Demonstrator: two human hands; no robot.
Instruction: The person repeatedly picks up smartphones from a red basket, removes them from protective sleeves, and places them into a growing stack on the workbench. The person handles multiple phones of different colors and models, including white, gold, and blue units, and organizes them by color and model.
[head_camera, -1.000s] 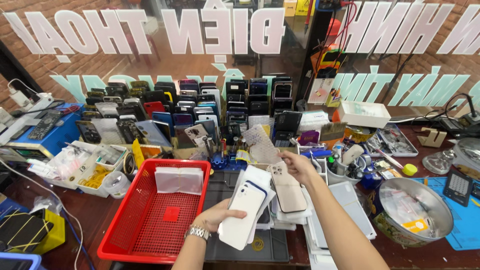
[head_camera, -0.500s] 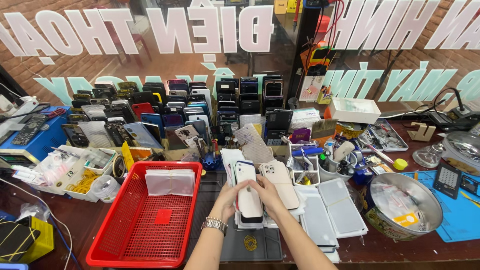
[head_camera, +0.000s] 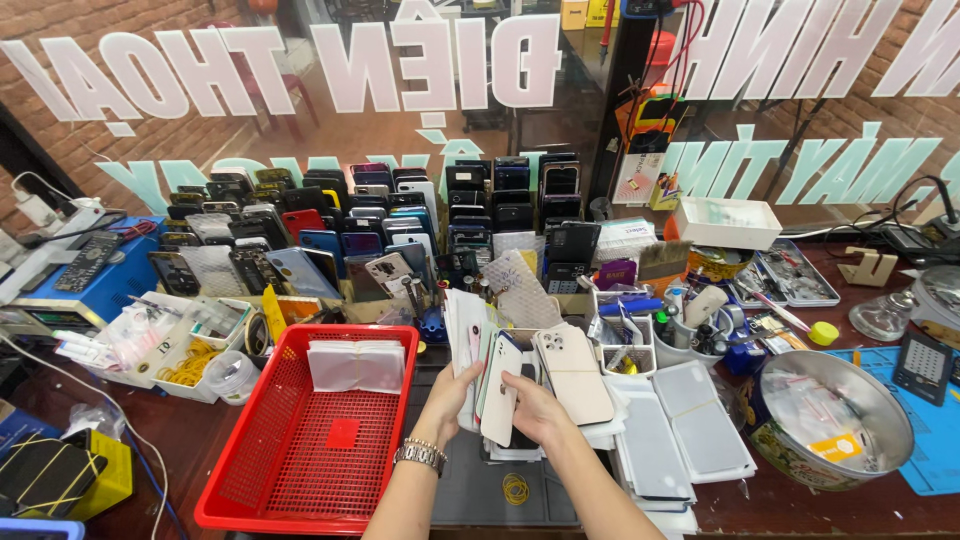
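1. The left hand (head_camera: 452, 392) and right hand (head_camera: 528, 408) both clasp the upright stack of thin white phone back covers (head_camera: 488, 375) above the dark mat (head_camera: 470, 485).
2. The covers are light, stiff, slick and probably brittle; grip the long edges.

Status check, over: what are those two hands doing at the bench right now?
Left hand grips a stack of white phone back covers. Right hand holds one white cover upright. Red basket sits beside, left; more covers piled close behind.
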